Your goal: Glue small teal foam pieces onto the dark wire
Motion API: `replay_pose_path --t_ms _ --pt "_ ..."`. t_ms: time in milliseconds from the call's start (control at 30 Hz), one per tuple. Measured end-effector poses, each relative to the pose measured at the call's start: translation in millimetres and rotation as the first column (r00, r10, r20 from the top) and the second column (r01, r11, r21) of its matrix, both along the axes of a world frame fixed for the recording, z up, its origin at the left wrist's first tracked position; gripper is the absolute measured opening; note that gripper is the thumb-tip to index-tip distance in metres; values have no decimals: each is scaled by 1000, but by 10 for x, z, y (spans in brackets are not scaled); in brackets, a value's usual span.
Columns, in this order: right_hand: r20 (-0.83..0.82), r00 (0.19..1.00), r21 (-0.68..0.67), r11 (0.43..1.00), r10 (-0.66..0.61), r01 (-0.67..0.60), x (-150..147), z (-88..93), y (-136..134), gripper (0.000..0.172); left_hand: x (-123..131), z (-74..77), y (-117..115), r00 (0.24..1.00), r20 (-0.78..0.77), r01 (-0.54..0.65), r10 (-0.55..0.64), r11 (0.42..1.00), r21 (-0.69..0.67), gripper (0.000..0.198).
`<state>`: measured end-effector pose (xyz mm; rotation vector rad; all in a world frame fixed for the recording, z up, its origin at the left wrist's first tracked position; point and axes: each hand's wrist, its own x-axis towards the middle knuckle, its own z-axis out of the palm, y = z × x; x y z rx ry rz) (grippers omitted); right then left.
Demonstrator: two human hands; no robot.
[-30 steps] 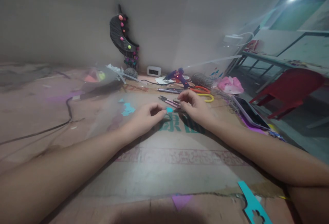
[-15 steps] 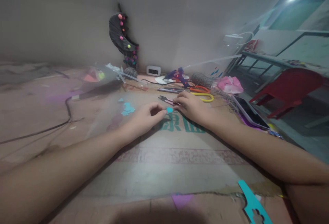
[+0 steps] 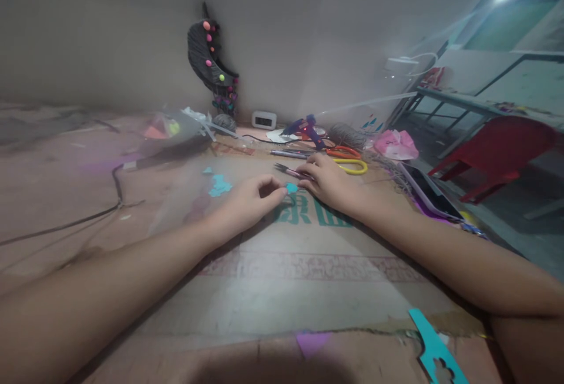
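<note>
A small turquoise cut-out piece (image 3: 291,187), paper or thin foam, is between the fingertips of both hands. My left hand (image 3: 259,193) pinches its left edge with thumb and forefinger. The fingers of my right hand (image 3: 325,179) are curled closed at its right edge. Past those fingers pokes a slim pointed tool with a pinkish body (image 3: 288,171); its rear is hidden, and I cannot tell whether it is held or lies beneath. Several more turquoise cut-outs (image 3: 219,185) lie in a cluster left of my left hand. Both hands rest low over a printed cardboard sheet (image 3: 282,296).
Scissors with orange and yellow handles (image 3: 352,167), a glue gun (image 3: 308,128), grey yarn (image 3: 346,136) and a small clock (image 3: 264,120) lie behind the hands. At the right is a phone (image 3: 434,193). A turquoise strip with a flower-shaped hole (image 3: 434,343) lies near front right.
The pointed tool's tip has shifted very slightly to the right. Both hands keep nearly the same place around the turquoise piece.
</note>
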<state>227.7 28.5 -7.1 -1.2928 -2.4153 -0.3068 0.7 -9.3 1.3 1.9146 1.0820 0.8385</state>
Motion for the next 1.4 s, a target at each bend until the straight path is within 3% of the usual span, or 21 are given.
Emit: replay_pose_path --t_ms 233,367,467,600,800,967,1400 --pt "-10 1000 -8 1000 28 -28 -34 23 -38 10 -8 -27 4 1000 8 6 -6 1000 30 24" --pt "-230 969 -85 994 -85 68 -46 21 -50 25 -4 -1 -8 1000 -10 17 -17 999 42 22" --pt "-355 935 -58 998 -9 -12 -28 34 -78 31 2 12 -17 1000 -24 15 -14 999 30 22" --pt "-383 922 -30 997 54 -70 -23 102 -196 31 -2 2 -17 1000 -10 23 -23 999 38 22" --pt "-253 949 73 982 189 -176 -68 189 -346 42 -8 30 -30 1000 -12 14 -13 999 31 19" --pt "-135 973 99 979 190 -177 -58 148 -292 38 -2 38 -37 1000 -2 10 -10 1000 24 19" --pt "-47 973 141 966 224 -216 -49 136 -269 31 -8 2 -21 999 -30 -10 11 999 32 23"
